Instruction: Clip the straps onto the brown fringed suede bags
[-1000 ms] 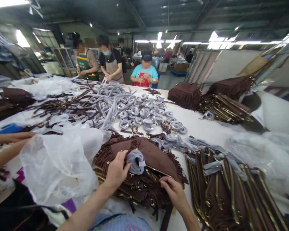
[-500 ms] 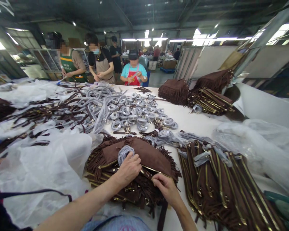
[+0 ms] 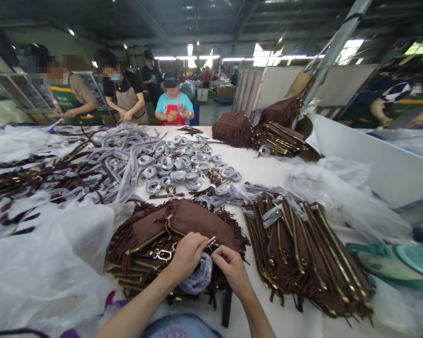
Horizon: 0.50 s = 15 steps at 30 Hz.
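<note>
A brown fringed bag (image 3: 202,220) lies on a stack of similar bags in front of me, its gold zipper edge facing me. My left hand (image 3: 188,257) is closed over a coiled strap (image 3: 199,279) in grey plastic wrap. A gold clasp (image 3: 211,241) sticks out at its fingertips. Close beside it, my right hand (image 3: 230,266) is pinched at the bag's front edge; what lies between its fingers is hidden. To the left of my hands, a gold ring fitting (image 3: 163,254) shows on the bag.
Many wrapped strap coils (image 3: 178,176) cover the table's middle. Brown zippered bags (image 3: 303,249) are stacked at right, with a green object (image 3: 398,263) beyond. White plastic sheeting (image 3: 49,253) lies left. More fringed bags (image 3: 232,129) stand behind. Co-workers (image 3: 174,103) are across the table.
My left hand has brought the strap coil from on top of the bag down to its front edge. My view has turned right. A gold clasp now shows at my left fingertips.
</note>
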Available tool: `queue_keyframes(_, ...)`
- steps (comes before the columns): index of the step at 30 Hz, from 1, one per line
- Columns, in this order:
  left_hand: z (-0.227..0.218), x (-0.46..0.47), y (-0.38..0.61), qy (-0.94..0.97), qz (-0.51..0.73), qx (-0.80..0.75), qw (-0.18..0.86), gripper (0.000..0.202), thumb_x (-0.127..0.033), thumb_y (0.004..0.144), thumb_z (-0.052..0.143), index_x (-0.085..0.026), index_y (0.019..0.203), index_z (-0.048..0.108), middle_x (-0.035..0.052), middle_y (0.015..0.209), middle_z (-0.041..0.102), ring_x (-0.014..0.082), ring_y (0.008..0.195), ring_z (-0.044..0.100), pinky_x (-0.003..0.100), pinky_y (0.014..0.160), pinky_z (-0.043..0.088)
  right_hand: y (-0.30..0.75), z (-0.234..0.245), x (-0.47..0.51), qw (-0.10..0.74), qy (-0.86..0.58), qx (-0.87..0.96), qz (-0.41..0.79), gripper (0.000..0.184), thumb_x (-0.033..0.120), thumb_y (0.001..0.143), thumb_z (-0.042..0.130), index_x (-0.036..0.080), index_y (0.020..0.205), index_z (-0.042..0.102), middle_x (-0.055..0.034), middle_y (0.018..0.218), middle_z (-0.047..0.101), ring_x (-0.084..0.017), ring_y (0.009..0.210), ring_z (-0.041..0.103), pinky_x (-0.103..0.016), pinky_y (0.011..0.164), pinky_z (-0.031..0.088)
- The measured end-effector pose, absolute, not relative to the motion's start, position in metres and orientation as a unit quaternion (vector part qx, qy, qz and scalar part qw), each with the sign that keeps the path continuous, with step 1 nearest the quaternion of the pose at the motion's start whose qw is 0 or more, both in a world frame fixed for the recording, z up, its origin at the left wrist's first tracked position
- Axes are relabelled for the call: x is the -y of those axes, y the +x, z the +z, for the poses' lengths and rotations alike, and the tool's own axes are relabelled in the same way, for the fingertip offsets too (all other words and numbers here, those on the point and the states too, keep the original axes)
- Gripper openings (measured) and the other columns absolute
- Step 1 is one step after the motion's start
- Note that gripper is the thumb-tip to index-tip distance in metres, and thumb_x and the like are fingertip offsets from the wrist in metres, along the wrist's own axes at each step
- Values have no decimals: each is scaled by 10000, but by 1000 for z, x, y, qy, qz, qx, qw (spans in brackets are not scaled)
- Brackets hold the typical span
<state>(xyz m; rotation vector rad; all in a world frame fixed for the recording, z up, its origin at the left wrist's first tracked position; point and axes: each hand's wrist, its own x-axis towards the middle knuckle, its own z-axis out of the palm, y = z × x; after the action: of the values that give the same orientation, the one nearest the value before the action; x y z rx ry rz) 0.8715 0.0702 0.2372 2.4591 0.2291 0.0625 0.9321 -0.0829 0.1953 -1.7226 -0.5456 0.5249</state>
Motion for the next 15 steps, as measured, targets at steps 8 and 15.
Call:
queue_keyframes(8,234,-67,866,927,42,-97,359,288,-239,958,372,-194,852,635,54,877,658,198,870,584,296,808,431,931,202,79,535,-788,247,181,177,240,733,501,196,563,523,50,529,425,-119,523,407,-241,531,278)
queue_keyframes(15,230,-68,868,905,46,-108,409,293,-249,937,364,-190,793,612,57,830,645,198,826,588,292,764,425,932,206,80,508,-795,283,176,167,236,723,484,191,570,533,40,548,468,-122,544,449,-236,547,290)
